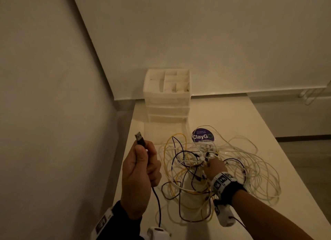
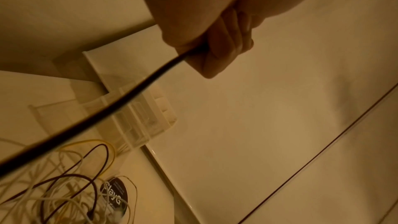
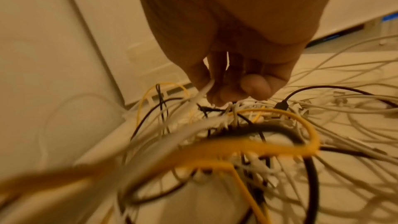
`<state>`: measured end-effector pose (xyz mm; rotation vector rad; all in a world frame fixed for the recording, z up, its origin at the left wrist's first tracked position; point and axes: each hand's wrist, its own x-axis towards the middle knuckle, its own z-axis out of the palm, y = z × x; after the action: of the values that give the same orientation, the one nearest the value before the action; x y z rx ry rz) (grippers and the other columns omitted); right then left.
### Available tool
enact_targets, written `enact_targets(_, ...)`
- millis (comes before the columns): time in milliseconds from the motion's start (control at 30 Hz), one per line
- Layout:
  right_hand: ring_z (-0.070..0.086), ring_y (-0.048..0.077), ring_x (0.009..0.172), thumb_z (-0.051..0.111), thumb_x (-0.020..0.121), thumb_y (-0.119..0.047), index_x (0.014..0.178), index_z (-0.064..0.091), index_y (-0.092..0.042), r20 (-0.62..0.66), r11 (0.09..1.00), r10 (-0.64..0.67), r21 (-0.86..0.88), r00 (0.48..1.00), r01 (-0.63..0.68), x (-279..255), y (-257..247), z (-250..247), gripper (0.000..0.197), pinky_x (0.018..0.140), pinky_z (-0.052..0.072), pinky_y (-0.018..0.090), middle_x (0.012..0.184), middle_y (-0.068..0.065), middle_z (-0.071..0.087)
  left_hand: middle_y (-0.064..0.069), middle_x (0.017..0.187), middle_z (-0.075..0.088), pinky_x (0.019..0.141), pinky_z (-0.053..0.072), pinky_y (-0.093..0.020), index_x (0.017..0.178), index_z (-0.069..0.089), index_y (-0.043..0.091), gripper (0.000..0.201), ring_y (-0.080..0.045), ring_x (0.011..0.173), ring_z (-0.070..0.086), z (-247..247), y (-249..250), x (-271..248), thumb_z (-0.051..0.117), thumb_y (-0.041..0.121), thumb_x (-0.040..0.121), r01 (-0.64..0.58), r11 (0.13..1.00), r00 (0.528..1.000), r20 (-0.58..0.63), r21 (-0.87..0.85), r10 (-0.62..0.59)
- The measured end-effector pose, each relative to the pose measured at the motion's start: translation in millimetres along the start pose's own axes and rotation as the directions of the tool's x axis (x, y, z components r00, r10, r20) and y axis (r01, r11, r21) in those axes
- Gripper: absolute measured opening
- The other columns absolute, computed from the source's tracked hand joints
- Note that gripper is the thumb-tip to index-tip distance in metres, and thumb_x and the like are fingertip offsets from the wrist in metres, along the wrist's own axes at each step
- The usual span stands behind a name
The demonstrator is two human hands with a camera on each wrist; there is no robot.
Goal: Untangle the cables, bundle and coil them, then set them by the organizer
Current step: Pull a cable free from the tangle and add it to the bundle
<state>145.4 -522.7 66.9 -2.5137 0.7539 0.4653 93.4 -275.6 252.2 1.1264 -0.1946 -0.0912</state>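
Note:
A tangle of white, yellow and black cables (image 1: 200,161) lies on the white table (image 1: 232,118). My left hand (image 1: 146,151) is raised left of the pile and grips a black USB cable (image 1: 158,204), its plug (image 1: 139,138) sticking up above the fist. In the left wrist view the black cable (image 2: 107,113) runs taut out of the left hand (image 2: 215,54) down toward the pile. My right hand (image 1: 208,163) reaches into the knot in the middle; in the right wrist view its curled fingers (image 3: 256,86) pinch white strands of the tangle (image 3: 247,125).
The white drawer organizer (image 1: 167,96) stands at the table's far left end against the wall, also seen in the left wrist view as the organizer (image 2: 140,117). A round purple ClayGo sticker (image 1: 203,136) lies between it and the pile. A wall runs close along the table's left edge.

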Motion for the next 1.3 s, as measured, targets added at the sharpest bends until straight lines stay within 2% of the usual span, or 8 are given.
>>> enact_targets(100,0.066,0.031,0.079,0.054,0.095,-0.03,0.074,0.067,-0.004,-0.11,0.962,-0.01,0.269,0.994,0.039,2.4,5.2,-30.5,0.035,0.072,0.051,0.032,0.079,0.014,0.071,0.004,0.056,0.024,0.04,0.02,-0.016,0.084,0.058,0.018,0.037,-0.008,0.042,0.015,2.2,-2.0,5.8,0.042,0.051,0.088,-0.005,0.997,0.999,-0.042,0.078,0.008)
enact_targets(233,0.054,0.025,0.053,0.049,0.1,-0.016,0.089,0.062,0.008,-0.061,0.456,-0.121,0.883,0.991,0.11,-29.6,-7.8,-97.8,0.029,0.052,0.049,0.033,0.063,0.013,0.057,0.002,0.058,0.022,0.041,0.02,-0.017,0.093,0.055,0.013,0.039,-0.009,0.044,0.014,17.0,-10.7,19.0,0.037,0.047,0.097,-0.01,0.993,0.999,-0.047,0.114,0.016)
enact_targets(433,0.026,0.018,0.053,0.035,0.102,-0.025,0.091,0.056,-0.002,0.044,0.129,-0.565,0.991,0.824,0.036,-99.2,-33.9,-163.9,0.033,0.052,0.023,0.032,0.062,0.006,0.035,-0.004,0.062,0.019,0.041,0.02,-0.019,0.106,0.047,0.005,0.034,-0.011,0.046,0.015,65.3,-20.0,41.1,0.04,0.037,0.096,0.065,0.987,0.995,0.068,0.149,-0.076)
enact_targets(567,0.032,0.02,0.055,0.041,0.098,-0.027,0.089,0.058,0.001,-0.07,0.217,-0.658,0.936,0.75,0.277,-138.7,-45.5,-169.5,0.034,0.052,0.03,0.03,0.062,0.007,0.04,0.01,0.056,0.045,0.04,0.029,-0.018,0.101,0.054,0.005,0.03,-0.006,0.042,0.031,92.1,-24.2,53.1,0.051,0.034,0.097,0.003,0.956,0.983,0.176,0.295,-0.058)
enact_targets(733,0.05,0.002,0.05,0.036,0.102,-0.026,0.098,0.06,-0.021,-0.338,0.409,-0.66,0.588,0.671,0.698,-153.3,-50.3,-165.1,0.025,0.051,0.039,0.013,0.057,-0.015,0.056,0.009,0.063,0.06,0.055,0.044,-0.017,0.087,0.063,0.014,0.022,-0.005,0.057,0.057,111.8,-32.1,54.7,0.051,0.03,0.098,-0.029,0.937,0.979,0.198,0.349,-0.043)
enact_targets(933,0.059,0.012,0.059,0.038,0.101,-0.028,0.099,0.055,-0.027,-0.396,0.537,-0.673,0.319,0.625,0.781,-142.3,-38.4,-152.7,0.017,0.05,0.044,0.024,0.066,-0.006,0.062,-0.018,0.094,0.063,0.066,0.052,-0.026,0.092,0.07,0.013,0.028,-0.02,0.08,0.067,117.6,-43.9,54.0,0.046,0.027,0.099,-0.023,0.933,0.991,0.129,0.359,-0.025)
enact_targets(1133,0.054,0.014,0.057,0.032,0.1,-0.045,0.084,0.051,-0.031,-0.373,0.467,-0.712,0.382,0.595,0.798,-138.1,-40.8,-137.7,0.029,0.056,0.043,0.03,0.063,-0.001,0.058,0.005,0.061,0.051,0.056,0.041,-0.035,0.087,0.06,0.013,0.036,-0.019,0.057,0.046,102.0,-32.3,67.8,0.037,0.04,0.096,-0.154,0.899,0.987,0.024,0.41,0.158)
enact_targets(1300,0.055,0.012,0.062,0.038,0.099,-0.036,0.093,0.058,-0.026,-0.357,0.399,-0.754,0.416,0.551,0.817,-118.8,-46.4,-123.1,0.022,0.058,0.041,0.017,0.067,-0.003,0.058,-0.003,0.075,0.062,0.08,0.056,-0.048,0.084,0.051,0.01,0.035,-0.03,0.078,0.069,87.0,-9.1,73.8,0.031,0.031,0.103,-0.186,0.947,0.983,0.048,0.26,0.18)
